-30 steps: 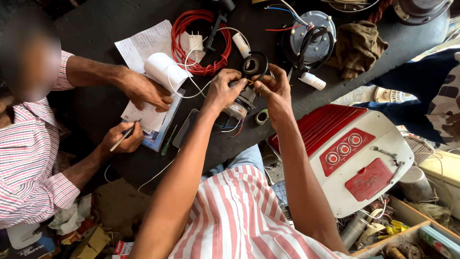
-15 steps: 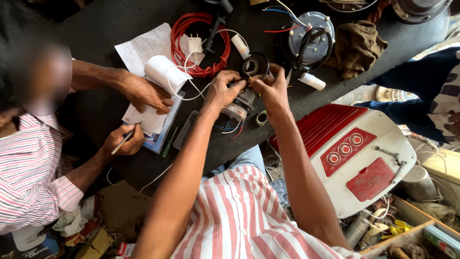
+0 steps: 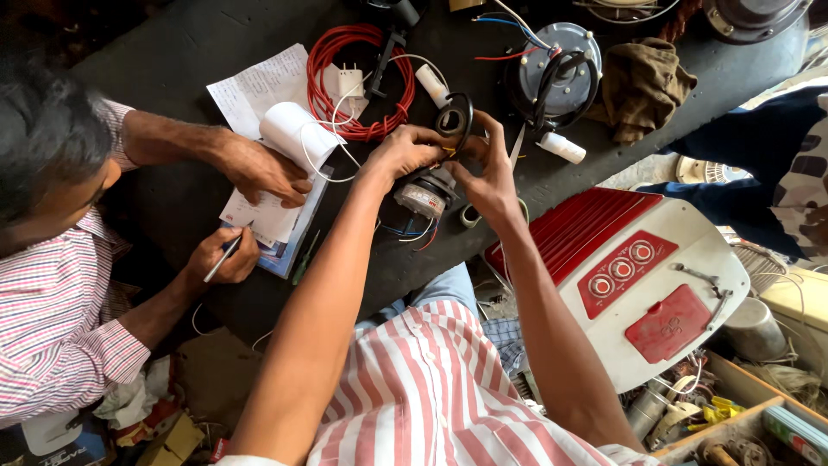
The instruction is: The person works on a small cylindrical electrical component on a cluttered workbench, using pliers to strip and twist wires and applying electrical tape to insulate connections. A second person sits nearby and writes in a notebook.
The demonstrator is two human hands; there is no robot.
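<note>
Two hands meet over a small electric motor [image 3: 424,195] at the near edge of the dark tabletop [image 3: 172,52]. The left hand [image 3: 412,152] is curled with its fingers bent over the top of the motor, closed on it. The right hand [image 3: 488,173] faces it from the other side, thumb and fingers pinched at a black ring-shaped part [image 3: 455,119] that stands just above the motor; exactly what the fingertips press is hidden between the two hands. Thin coloured wires [image 3: 412,231] hang from the motor below the left hand.

Beyond the left hand lies a coil of red cable [image 3: 345,86] with a white plug [image 3: 349,82] on it. Beyond the right hand sits a round grey motor housing [image 3: 561,69] with black wires, and a white cylinder [image 3: 561,147] lies just beside that hand. A brown rag [image 3: 642,85] lies farther out to the right. Right of the right forearm, a red and white appliance cover [image 3: 638,276] leans off the tabletop.

Left of the left hand, another person in a striped shirt rests one hand [image 3: 259,168] on papers [image 3: 259,86] with a curled white sheet [image 3: 297,134], and the other hand [image 3: 220,257] holds a pen [image 3: 222,259] over a notepad.
</note>
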